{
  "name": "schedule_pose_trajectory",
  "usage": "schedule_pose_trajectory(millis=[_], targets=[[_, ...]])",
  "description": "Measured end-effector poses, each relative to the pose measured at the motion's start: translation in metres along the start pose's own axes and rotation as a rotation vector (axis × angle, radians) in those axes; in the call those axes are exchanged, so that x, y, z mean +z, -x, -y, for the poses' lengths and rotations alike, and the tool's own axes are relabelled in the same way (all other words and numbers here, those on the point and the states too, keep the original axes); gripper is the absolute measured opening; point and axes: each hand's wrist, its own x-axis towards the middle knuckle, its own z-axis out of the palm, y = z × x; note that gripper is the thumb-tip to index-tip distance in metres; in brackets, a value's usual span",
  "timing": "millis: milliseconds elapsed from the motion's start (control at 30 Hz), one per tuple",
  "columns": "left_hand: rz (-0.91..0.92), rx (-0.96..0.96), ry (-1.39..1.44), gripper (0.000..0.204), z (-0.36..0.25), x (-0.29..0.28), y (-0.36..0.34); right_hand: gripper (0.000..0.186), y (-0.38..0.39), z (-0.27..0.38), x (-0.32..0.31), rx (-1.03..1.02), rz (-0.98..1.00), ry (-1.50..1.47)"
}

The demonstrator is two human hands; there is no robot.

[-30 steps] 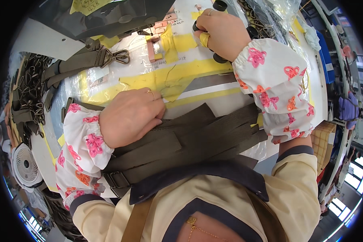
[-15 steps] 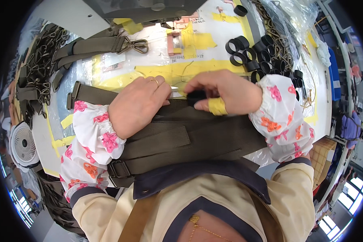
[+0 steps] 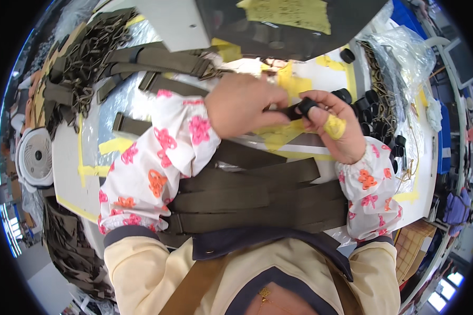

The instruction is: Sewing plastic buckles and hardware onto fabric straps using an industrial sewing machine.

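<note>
My right hand (image 3: 337,128), with yellow tape around a finger, pinches a black ring (image 3: 306,106). Beside it my left hand (image 3: 247,105) is closed on an olive-brown webbing strap (image 3: 288,112), whose end reaches up to the ring. Whether the strap is inside the ring I cannot tell. Below both hands, several wide olive-brown straps (image 3: 236,197) lie side by side on the table edge against my body. More black rings (image 3: 370,107) are heaped just right of my right hand.
A grey machine housing (image 3: 278,31) juts over the far side of the table. Straps with metal hooks (image 3: 84,73) are piled at the far left, near a white fan (image 3: 35,157). Metal clasps (image 3: 381,79) and clear plastic (image 3: 404,60) lie at the right.
Both hands have moved away from my body, the right one also to the right, with the black ring in it. My left hand now brings a strap up to the ring. The view has shifted.
</note>
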Motion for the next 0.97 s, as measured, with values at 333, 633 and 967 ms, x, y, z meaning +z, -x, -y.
schedule_pose_trajectory(millis=[333,633,967], targets=[[-0.234,-0.120,0.027,0.025,-0.017,0.019,0.009,0.026,-0.004,-0.002,0.001,-0.133,-0.166,-0.260],[-0.277,-0.008,0.070,0.030,-0.015,0.018,0.009,0.030,-0.002,0.003,0.004,-0.144,-0.073,-0.278],[-0.221,0.162,-0.050,0.034,-0.010,0.023,0.012,0.032,-0.003,-0.003,-0.002,-0.096,-0.162,-0.259]])
